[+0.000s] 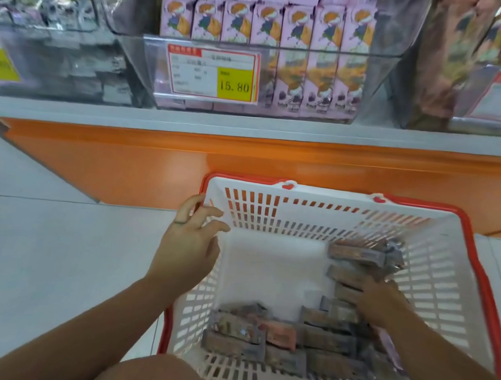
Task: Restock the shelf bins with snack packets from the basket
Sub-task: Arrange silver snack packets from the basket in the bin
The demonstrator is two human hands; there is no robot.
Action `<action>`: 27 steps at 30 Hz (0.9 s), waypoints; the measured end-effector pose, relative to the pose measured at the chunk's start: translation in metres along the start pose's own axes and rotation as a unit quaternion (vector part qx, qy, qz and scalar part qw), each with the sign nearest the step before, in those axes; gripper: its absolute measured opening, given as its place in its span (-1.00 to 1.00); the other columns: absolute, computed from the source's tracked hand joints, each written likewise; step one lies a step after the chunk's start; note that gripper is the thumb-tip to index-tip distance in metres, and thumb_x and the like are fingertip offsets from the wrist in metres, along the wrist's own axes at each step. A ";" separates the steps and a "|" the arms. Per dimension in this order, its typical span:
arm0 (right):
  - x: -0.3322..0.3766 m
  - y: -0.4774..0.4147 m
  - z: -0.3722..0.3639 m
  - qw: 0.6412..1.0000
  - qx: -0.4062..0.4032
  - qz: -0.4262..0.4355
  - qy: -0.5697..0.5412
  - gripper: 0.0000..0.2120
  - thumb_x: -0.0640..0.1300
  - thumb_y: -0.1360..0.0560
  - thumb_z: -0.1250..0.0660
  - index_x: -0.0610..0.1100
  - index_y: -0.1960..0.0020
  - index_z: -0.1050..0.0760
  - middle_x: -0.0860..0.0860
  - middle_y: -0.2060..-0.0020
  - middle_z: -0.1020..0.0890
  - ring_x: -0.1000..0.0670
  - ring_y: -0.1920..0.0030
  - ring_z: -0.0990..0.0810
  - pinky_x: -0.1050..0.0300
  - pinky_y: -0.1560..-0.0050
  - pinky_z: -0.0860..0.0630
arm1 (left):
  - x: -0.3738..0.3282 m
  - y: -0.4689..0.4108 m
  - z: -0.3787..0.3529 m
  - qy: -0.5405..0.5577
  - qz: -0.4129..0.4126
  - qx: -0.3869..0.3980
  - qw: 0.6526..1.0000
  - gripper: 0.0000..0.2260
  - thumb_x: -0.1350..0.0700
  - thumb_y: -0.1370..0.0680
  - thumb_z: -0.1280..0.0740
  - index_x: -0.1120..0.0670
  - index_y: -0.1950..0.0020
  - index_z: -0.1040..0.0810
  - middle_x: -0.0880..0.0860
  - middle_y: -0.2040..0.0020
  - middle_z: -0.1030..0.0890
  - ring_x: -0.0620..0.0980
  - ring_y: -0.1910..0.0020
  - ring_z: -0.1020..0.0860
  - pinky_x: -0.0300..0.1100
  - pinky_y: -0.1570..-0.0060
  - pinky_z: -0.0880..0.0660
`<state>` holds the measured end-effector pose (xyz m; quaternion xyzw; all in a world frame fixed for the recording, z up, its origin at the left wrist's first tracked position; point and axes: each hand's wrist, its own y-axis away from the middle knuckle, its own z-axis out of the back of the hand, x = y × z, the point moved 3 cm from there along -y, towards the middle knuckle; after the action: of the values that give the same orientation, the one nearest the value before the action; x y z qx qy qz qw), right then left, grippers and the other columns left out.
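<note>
— Snack packets (259,334) lie loose in the white basket (302,219), down on the floor (44,242) below the shelf bins (324,53).
— Left hand (191,242) hovers at the basket's left rim, fingers spread, holding nothing. Right hand (379,302) is down on the packets, too blurred to call a grip.

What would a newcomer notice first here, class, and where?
A white basket with a red rim fills the lower right, brown snack packets lying in it. The left hand hovers at its left wall; the right hand reaches down among the packets. Above, the middle clear bin of pink boxes carries a price tag reading 15.80.
</note>
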<state>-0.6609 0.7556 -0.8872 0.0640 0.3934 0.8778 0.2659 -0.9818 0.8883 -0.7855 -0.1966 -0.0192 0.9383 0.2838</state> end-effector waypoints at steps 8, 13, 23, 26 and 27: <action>0.033 -0.006 -0.013 0.990 -0.032 0.061 0.120 -0.68 0.07 -0.52 -0.21 -0.01 -0.21 -0.50 -0.03 -0.21 -0.54 -0.07 -0.22 -0.49 0.09 -0.18 -0.46 | 0.004 0.001 -0.003 0.013 0.019 0.008 1.000 -0.77 0.33 -0.37 -0.42 0.06 0.07 -0.65 0.01 -0.08 -0.62 0.18 -0.34 -0.35 0.01 -0.06 -0.54; 0.093 0.027 0.016 0.963 -0.096 0.252 -0.016 -0.84 -0.03 -0.47 -0.33 -0.03 -0.03 -0.51 0.01 -0.04 -0.57 -0.01 -0.10 -0.51 0.17 -0.01 -0.40 | 0.004 0.002 -0.003 0.012 0.015 0.004 1.000 -0.76 0.34 -0.34 -0.44 0.05 0.10 -0.65 0.01 -0.06 -0.62 0.20 -0.31 -0.38 0.02 -0.01 -0.56; 0.149 0.154 0.131 0.772 -0.299 0.535 -0.168 -0.45 -0.40 -0.28 -0.44 0.05 -0.16 -0.48 0.10 -0.18 -0.39 0.01 0.04 -0.51 0.02 0.18 -0.53 | -0.003 -0.004 0.040 0.166 0.070 0.132 0.975 -0.79 0.18 -0.56 -0.26 -0.04 -0.14 -0.56 -0.17 -0.12 -0.48 -0.17 -0.23 -0.38 -0.42 -0.18 -0.24; 0.145 0.197 0.149 0.721 -0.350 0.576 -0.163 -0.49 -0.38 -0.33 -0.38 0.03 -0.18 -0.46 0.08 -0.23 -0.35 0.00 0.05 -0.49 -0.03 0.25 -0.50 | -0.017 -0.008 0.084 0.291 0.102 0.132 0.942 -0.83 0.21 -0.57 -0.24 -0.04 0.05 -0.55 -0.16 0.09 -0.57 -0.15 0.06 -0.52 -0.32 0.03 -0.37; 0.144 0.210 0.153 0.706 -0.361 0.587 -0.167 -0.54 -0.34 -0.36 -0.32 0.02 -0.19 -0.45 0.06 -0.24 -0.35 0.02 0.03 -0.49 -0.02 0.23 -0.50 | -0.021 -0.007 0.100 0.314 0.100 0.121 0.936 -0.84 0.18 -0.56 -0.24 -0.06 0.06 -0.55 -0.13 0.14 -0.59 -0.09 0.11 -0.53 -0.21 0.05 -0.41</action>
<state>-0.8212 0.8155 -0.6445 0.3266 -0.1210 0.9065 -0.2384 -0.9997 0.8906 -0.6846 -0.4459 0.2045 0.8478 0.2016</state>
